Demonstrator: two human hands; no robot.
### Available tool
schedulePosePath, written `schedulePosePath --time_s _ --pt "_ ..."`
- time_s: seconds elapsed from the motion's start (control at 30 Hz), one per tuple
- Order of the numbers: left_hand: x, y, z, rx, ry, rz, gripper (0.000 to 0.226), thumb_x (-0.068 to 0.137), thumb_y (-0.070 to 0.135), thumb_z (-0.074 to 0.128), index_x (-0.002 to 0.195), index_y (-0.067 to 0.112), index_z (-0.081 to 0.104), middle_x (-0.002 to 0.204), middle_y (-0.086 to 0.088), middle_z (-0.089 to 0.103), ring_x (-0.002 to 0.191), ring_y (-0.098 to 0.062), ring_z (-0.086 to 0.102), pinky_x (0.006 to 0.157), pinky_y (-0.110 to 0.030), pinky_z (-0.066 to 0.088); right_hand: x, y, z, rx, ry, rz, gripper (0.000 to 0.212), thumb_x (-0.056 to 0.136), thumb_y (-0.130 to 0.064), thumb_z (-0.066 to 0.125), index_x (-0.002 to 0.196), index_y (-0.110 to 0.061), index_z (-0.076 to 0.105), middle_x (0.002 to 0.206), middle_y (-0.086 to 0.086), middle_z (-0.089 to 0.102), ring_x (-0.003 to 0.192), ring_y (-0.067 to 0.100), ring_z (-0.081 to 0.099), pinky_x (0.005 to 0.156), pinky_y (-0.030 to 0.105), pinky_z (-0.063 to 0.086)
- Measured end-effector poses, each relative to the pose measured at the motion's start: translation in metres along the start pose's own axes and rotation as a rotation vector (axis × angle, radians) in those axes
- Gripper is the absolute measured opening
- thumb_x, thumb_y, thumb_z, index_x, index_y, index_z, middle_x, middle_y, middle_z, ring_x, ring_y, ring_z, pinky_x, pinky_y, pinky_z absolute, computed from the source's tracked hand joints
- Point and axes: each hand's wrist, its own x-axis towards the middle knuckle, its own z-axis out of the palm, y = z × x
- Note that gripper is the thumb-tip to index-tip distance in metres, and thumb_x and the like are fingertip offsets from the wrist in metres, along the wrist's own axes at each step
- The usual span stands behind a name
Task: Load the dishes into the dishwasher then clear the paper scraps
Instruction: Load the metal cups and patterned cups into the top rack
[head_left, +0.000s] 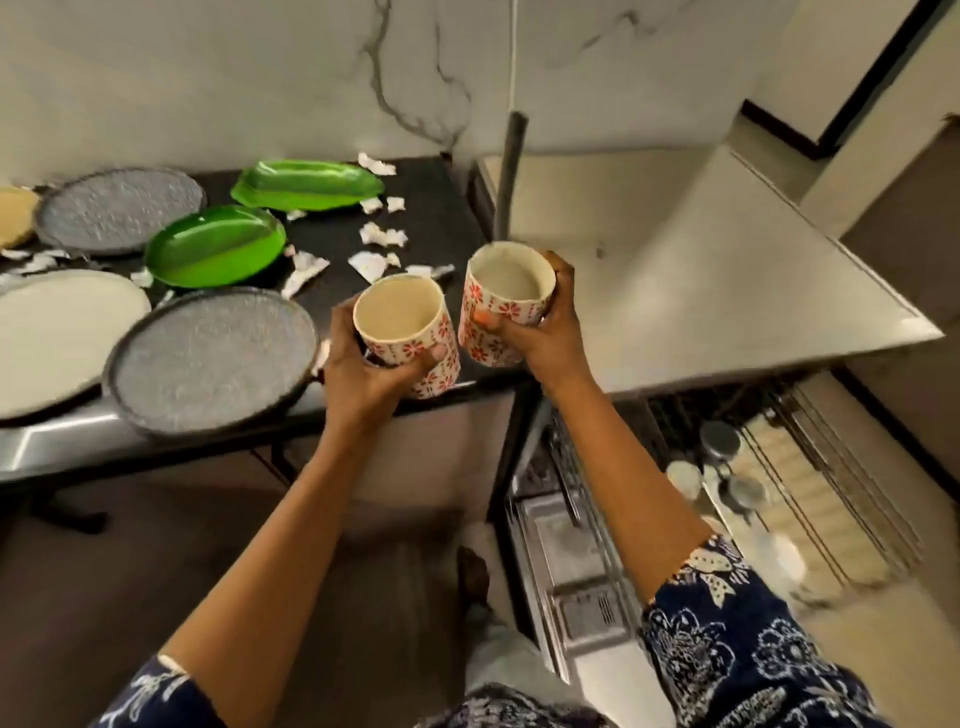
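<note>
My left hand (363, 369) grips a cream mug with red flowers (397, 317), held upright above the front edge of the dark table (441, 208). Right beside it, my right hand (540, 327) grips a second flowered mug (506, 286), also upright. Both mugs look empty inside. On the table lie two grey speckled plates (213, 358) (119, 210), two green dishes (215, 244) (306, 184), a white plate (62, 332) and several torn paper scraps (382, 236). The open dishwasher (597, 561) is low on the right, its rack (779, 467) holding a few items.
A beige counter (727, 270) runs over the dishwasher to the right of the table. A grey pole (511, 171) stands against the marble wall behind the mugs. A tan dish (13, 215) peeks in at the far left edge. My foot is on the floor below.
</note>
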Motion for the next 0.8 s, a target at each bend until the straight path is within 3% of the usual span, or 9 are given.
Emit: schedulePosePath --time_s 0.17,0.33,0.43,0.53,0.67,0.8 --pt "-0.093 0.004 0.021 -0.023 -0.063 -0.094 0.081 0.054 0.042 0.084 0.123 0.023 0.046 0.115 0.012 0.060 0.106 -0.003 0.060 0.093 -0.035 0.052 -0.100 0.000 -0.054 0.027 0.054 0.144 0.084 0.054 -0.032 0.085 0.125 -0.025 0.039 0.122 -0.006 0.049 0.114 0.007 0.051 0.094 0.025 0.047" --pt "-0.154 -0.001 0.047 -0.018 -0.162 -0.154 0.078 0.053 0.044 0.084 0.120 0.034 0.046 0.114 0.017 0.059 0.107 -0.003 0.059 0.093 -0.035 0.052 -0.169 0.013 -0.098 0.018 0.083 0.324 0.082 0.054 -0.035 0.085 0.123 -0.034 0.041 0.122 -0.003 0.053 0.115 0.015 0.054 0.095 0.040 0.050" --pt "-0.181 -0.002 0.072 -0.034 -0.207 -0.185 0.077 0.052 0.043 0.084 0.120 0.034 0.046 0.114 0.020 0.059 0.107 -0.004 0.059 0.091 -0.031 0.053 -0.196 0.026 -0.123 0.001 0.095 0.422 0.079 0.060 -0.025 0.086 0.124 -0.031 0.040 0.120 -0.003 0.053 0.114 0.019 0.054 0.094 0.047 0.049" --pt "-0.201 -0.002 0.099 -0.057 -0.226 -0.219 0.076 0.051 0.044 0.083 0.117 0.040 0.045 0.114 0.019 0.059 0.107 -0.002 0.059 0.088 -0.026 0.052 -0.219 0.033 -0.151 0.016 0.109 0.520 0.074 0.063 -0.021 0.084 0.119 -0.037 0.039 0.120 -0.003 0.053 0.113 0.020 0.054 0.093 0.047 0.050" --pt "-0.225 -0.001 0.142 -0.073 -0.216 -0.307 0.082 0.047 0.046 0.083 0.119 0.036 0.045 0.115 0.015 0.058 0.104 0.002 0.059 0.083 -0.018 0.052 -0.236 0.046 -0.200 0.056 0.100 0.630 0.078 0.064 -0.022 0.084 0.126 -0.032 0.038 0.119 0.000 0.055 0.111 0.022 0.055 0.087 0.045 0.054" --pt "-0.247 -0.002 0.186 -0.086 -0.139 -0.377 0.084 0.044 0.048 0.086 0.118 0.037 0.047 0.113 0.013 0.060 0.104 -0.002 0.060 0.086 -0.026 0.053 -0.230 0.064 -0.261 0.278 0.181 0.777 0.081 0.056 -0.027 0.080 0.127 -0.023 0.041 0.115 0.002 0.059 0.107 0.026 0.059 0.082 0.046 0.054"
